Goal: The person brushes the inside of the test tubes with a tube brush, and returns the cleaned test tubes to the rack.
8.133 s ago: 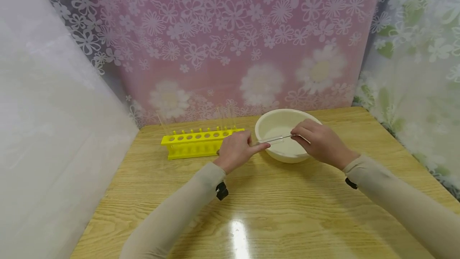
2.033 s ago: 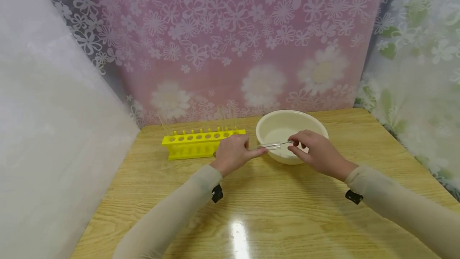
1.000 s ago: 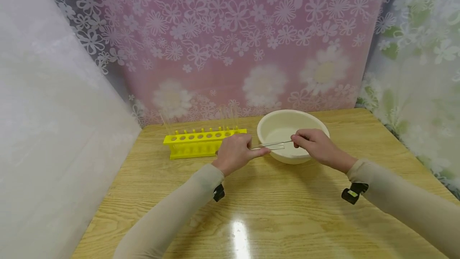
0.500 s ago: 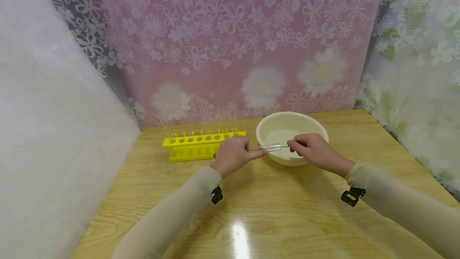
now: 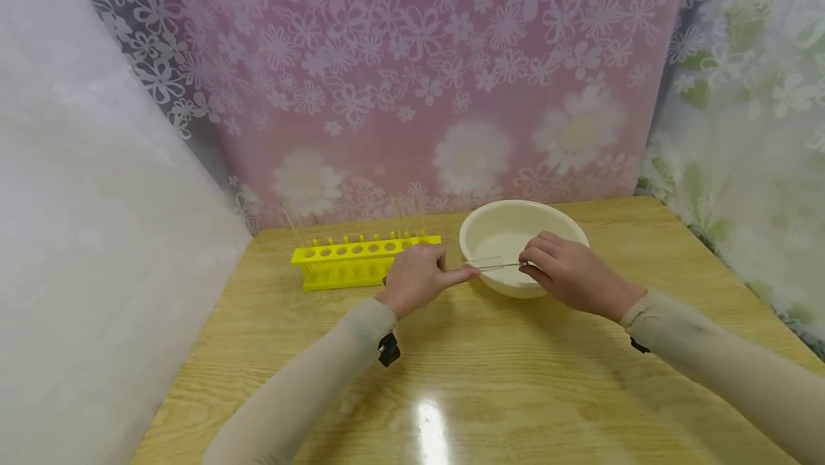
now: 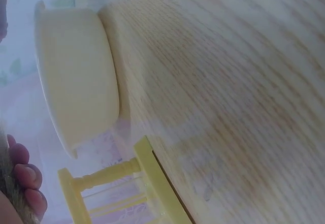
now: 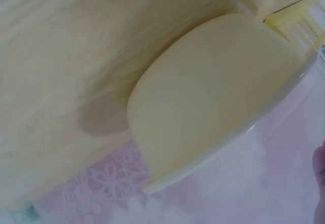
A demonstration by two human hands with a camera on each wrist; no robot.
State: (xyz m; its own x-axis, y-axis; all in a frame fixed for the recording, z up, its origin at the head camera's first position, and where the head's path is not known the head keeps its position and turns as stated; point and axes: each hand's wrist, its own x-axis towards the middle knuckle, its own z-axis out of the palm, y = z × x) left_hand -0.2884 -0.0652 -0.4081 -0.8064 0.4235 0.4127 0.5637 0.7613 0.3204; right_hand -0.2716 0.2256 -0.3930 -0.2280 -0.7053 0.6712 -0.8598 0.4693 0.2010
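My left hand (image 5: 415,279) grips a clear glass test tube (image 5: 486,260), held nearly level with its mouth over the white bowl (image 5: 473,228). A thin wire handle (image 5: 511,265) runs out of the mouth, and my right hand (image 5: 573,275) pinches its end. It belongs to a test tube brush (image 6: 12,196), whose bristles show inside the tube among the left fingers (image 6: 28,176) in the left wrist view. At the right wrist view's edge, only a little of the right hand (image 7: 319,183) appears. The bowl's inside is partly hidden by the right hand.
Left of the bowl stands a yellow test tube rack (image 5: 351,253), partly behind the left hand. Several clear tubes stand at its two ends. Both rest toward the back of the wooden table (image 5: 490,379), before a pink floral curtain (image 5: 387,78).
The right hand has turned over on the wire, knuckles now higher and its wrist camera rolled mostly out of sight. Over earlier frames it turns back and forth; the left hand stays nearly still.
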